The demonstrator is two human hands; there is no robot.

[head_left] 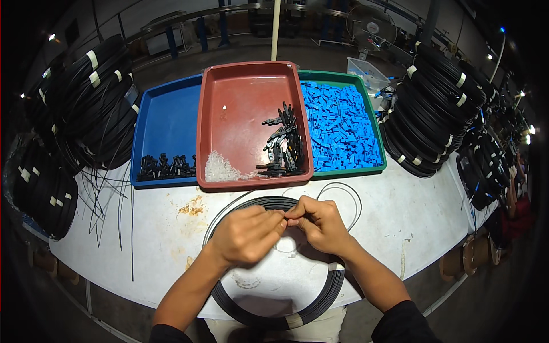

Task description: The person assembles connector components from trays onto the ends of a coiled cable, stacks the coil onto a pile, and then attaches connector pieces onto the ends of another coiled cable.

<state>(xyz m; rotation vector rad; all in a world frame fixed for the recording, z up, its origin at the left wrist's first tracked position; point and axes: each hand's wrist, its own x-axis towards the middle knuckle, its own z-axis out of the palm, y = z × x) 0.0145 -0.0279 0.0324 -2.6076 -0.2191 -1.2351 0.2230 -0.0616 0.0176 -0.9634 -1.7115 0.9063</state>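
Note:
My left hand [247,233] and my right hand [321,223] meet fingertip to fingertip over the far part of a coil of black cable [333,286]. Both are closed in a pinch. Whatever lies between the fingertips is too small and covered to make out. The coil rests on the white table, bound with pale tape [294,320] at its near side. A thin loose loop of cable [359,207] curves out beyond my right hand.
Behind the coil stand a blue tray [166,114] with black parts, a red tray [246,91] with clear pieces and black connectors, and a green tray [374,134] full of blue pieces. Stacked cable coils rise at left [86,108] and right [432,114]. Cable ends dangle at left.

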